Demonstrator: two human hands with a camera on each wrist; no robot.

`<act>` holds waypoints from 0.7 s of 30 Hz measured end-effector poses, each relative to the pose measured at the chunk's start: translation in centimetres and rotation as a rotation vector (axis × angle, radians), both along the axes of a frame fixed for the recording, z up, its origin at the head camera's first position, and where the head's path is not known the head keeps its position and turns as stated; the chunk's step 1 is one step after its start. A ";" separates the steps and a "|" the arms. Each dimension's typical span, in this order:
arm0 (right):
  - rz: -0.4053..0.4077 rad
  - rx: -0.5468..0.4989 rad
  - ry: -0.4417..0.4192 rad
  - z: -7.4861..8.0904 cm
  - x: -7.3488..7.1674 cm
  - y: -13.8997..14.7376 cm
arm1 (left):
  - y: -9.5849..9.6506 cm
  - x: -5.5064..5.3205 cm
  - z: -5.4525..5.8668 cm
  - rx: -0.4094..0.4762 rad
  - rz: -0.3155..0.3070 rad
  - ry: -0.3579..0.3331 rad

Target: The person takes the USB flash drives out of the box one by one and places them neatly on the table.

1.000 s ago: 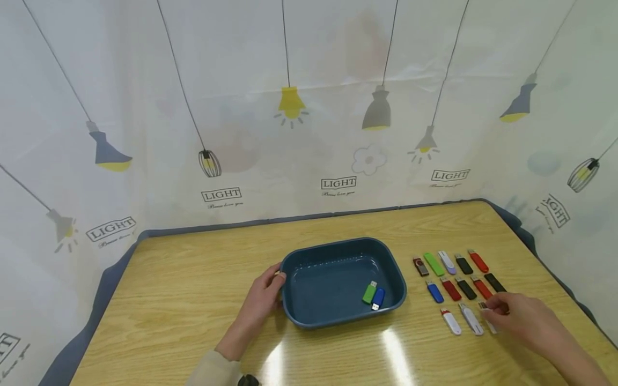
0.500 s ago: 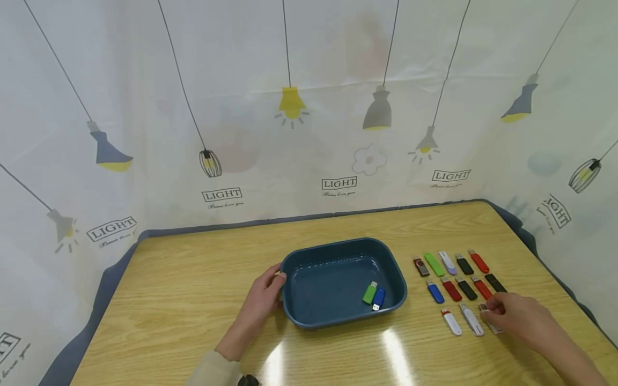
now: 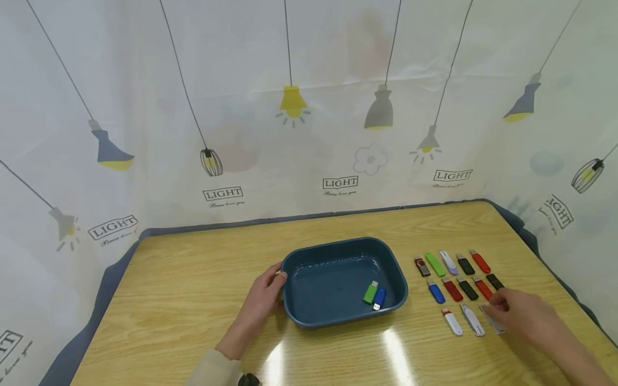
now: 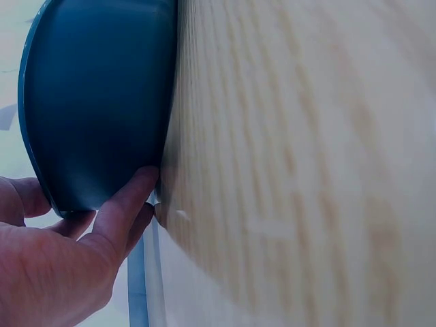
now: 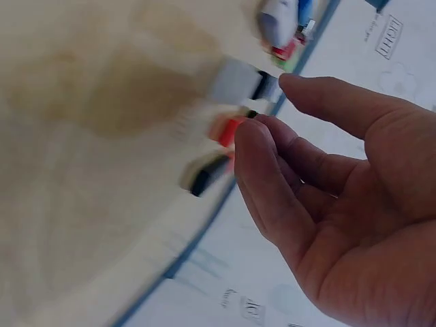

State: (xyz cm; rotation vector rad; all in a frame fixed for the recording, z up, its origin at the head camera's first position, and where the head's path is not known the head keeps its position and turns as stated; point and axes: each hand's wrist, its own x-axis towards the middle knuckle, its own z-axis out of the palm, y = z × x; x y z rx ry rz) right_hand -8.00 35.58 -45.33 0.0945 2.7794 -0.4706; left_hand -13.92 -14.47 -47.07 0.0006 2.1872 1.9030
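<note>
In the head view my left hand [image 3: 263, 295] holds the left end of a dark blue rectangular tray [image 3: 345, 324], thumb over the rim. The left wrist view shows the fingers against the tray's outer wall [image 4: 95, 116]. Inside the tray lie a green USB stick [image 3: 370, 293] and a blue USB stick [image 3: 379, 298]. My right hand [image 3: 526, 319] hovers over the front right of the sticks, close to a light-coloured USB stick [image 3: 493, 320]. In the right wrist view, thumb and fingers are apart, with the stick [image 5: 235, 82] on the table beyond their tips.
Several USB sticks lie in rows right of the tray, among them a red one [image 3: 480, 261], a blue one [image 3: 436, 292] and a white one [image 3: 452, 323]. A wooden table [image 3: 193, 279] carries everything. Behind hangs a white curtain [image 3: 309, 145] printed with lamps.
My right hand has shifted slightly right and up, so more of the light-coloured USB stick shows beneath it. The left hand and tray stay put.
</note>
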 end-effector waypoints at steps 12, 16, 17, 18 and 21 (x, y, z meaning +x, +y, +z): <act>0.138 -0.049 0.237 4.7 -0.8 -5.5 | 0.0 -0.1 -0.2 0.004 -0.001 0.008; 0.228 -0.105 0.304 5.8 -1.2 -8.4 | 0.0 0.0 -0.2 0.018 0.006 0.009; 0.258 -0.124 0.319 6.1 -1.3 -9.1 | 0.0 0.0 -0.1 0.020 0.008 0.007; 0.293 -0.139 0.336 6.3 -1.4 -9.8 | 0.1 0.0 -0.1 0.019 0.008 0.007; 0.406 -0.164 0.377 6.8 -1.8 -11.8 | 0.0 0.0 -0.1 0.010 0.005 0.007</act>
